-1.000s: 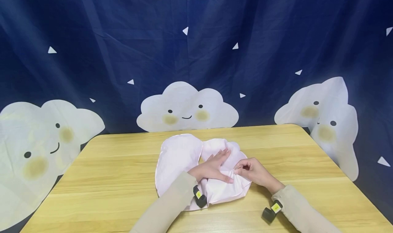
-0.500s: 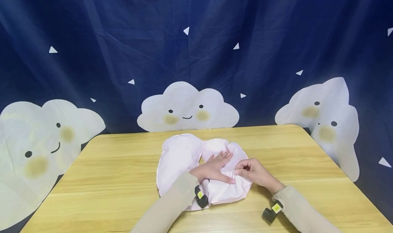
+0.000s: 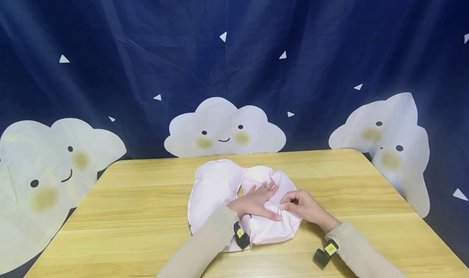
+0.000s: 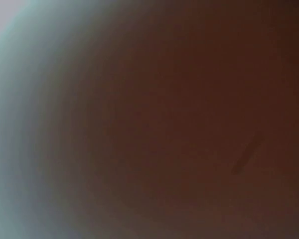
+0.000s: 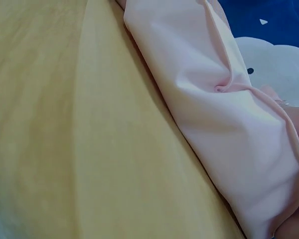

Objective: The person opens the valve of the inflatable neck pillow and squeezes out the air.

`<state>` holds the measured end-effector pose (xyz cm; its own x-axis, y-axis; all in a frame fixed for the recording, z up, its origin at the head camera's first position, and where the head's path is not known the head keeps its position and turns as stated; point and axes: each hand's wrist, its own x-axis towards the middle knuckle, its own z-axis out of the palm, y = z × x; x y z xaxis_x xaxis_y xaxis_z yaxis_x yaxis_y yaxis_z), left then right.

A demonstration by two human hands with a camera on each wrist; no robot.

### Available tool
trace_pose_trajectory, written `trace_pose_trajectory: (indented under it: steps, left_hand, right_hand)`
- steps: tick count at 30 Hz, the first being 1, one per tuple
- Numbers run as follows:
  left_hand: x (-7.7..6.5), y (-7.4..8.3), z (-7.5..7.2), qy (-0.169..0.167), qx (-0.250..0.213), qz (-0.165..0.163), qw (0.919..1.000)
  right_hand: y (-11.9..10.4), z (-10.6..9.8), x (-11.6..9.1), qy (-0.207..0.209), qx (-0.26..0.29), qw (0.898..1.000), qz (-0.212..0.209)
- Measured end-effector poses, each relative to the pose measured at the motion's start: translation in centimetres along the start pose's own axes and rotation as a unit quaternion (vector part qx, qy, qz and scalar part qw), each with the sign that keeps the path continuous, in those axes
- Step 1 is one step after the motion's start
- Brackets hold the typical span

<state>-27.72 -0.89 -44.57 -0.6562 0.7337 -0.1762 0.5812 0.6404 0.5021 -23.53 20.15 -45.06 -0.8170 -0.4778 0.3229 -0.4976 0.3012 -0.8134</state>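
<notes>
A pale pink neck pillow (image 3: 213,187), soft and puffed, lies on the table with two lobes around a narrow gap. Its left lobe looks smooth, while the right one is creased. My left hand (image 3: 256,202) is spread flat, palm down, on the right lobe. Thumb and fingers of my right hand (image 3: 303,205) pinch a gathered bit of the same lobe near its right side; what lies between the fingertips is hidden. In the right wrist view the pillow (image 5: 209,107) shows a raised seam and puckers, with part of the right hand (image 5: 291,221) at the edge.
The wooden table (image 3: 128,213) has a rounded far edge, with a dark blue curtain (image 3: 190,50) printed with clouds behind it. A small black device (image 3: 242,236) sits on the left wrist, another black device (image 3: 324,254) on the right. The left wrist view is a dark blur.
The left edge of the pillow has drawn in slightly to the right, and the left hand has shifted a little with it. The right hand keeps its pinch in place.
</notes>
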Motion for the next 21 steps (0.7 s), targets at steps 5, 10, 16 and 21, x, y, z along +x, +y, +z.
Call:
trace_pose_trajectory:
  steps: [5, 10, 16, 21]
  left_hand:
    - [-0.05, 0.13, -0.02, -0.003, 0.005, -0.003, 1.0000]
    - [0.02, 0.12, 0.17, -0.006, 0.023, -0.008, 0.9997]
    - [0.19, 0.27, 0.27, -0.007, 0.039, -0.011, 0.9992]
    - [0.28, 0.28, 0.35, -0.006, 0.051, -0.015, 0.9986]
  right_hand:
    - [0.12, 0.00, -0.01, 0.001, -0.001, 1.000, -0.002]
    - [0.20, -0.01, -0.07, -0.002, -0.002, 1.000, 0.006]
    - [0.12, -0.08, -0.12, -0.005, 0.003, 1.000, -0.003]
    - [0.16, -0.11, -0.08, -0.008, 0.003, 1.000, -0.003]
